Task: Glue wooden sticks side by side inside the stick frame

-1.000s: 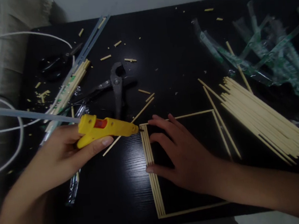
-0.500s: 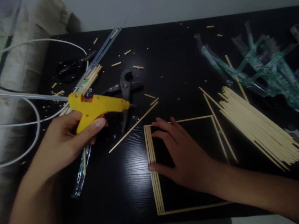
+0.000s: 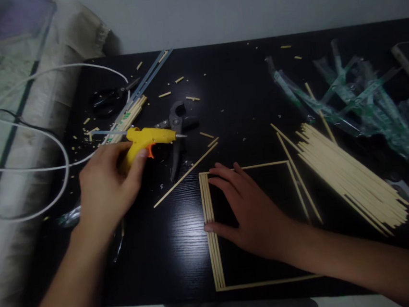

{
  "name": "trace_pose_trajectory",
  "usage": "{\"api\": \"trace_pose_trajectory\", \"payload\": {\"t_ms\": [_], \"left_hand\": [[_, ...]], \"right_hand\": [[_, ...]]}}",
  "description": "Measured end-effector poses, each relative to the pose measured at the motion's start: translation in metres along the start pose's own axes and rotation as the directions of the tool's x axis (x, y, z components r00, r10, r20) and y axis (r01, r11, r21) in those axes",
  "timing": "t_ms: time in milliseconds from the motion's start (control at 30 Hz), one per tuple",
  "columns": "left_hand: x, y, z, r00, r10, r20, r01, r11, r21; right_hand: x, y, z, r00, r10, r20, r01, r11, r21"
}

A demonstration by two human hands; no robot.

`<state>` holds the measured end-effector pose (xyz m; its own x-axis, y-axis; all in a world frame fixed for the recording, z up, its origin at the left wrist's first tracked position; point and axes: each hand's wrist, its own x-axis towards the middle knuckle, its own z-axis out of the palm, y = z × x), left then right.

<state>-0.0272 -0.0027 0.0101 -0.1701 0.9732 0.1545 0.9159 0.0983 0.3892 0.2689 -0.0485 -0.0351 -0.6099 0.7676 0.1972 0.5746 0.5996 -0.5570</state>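
fingers of my left hand wrap the glue gun, nozzle pointing right. the stick frame lies right of it and closer to me, its row of side sticks running lengthwise away from me; my right hand is nearer the frame, spread loose, thumb touching the row.
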Motion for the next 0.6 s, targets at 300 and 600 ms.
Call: {"api": "trace_pose_trajectory", "payload": {"t_ms": [300, 600], "left_hand": [[-0.025, 0.024, 0.012, 0.65, 0.752, 0.114, -0.726, 0.658, -0.2], [-0.033, 0.028, 0.017, 0.653, 0.74, 0.159, -0.701, 0.67, -0.243]], "right_hand": [[-0.001, 0.0, 0.002, 1.0, 0.01, 0.009, -0.01, 1.0, 0.005], [0.0, -0.001, 0.0, 1.0, -0.014, -0.01, 0.014, 1.0, -0.004]]}}
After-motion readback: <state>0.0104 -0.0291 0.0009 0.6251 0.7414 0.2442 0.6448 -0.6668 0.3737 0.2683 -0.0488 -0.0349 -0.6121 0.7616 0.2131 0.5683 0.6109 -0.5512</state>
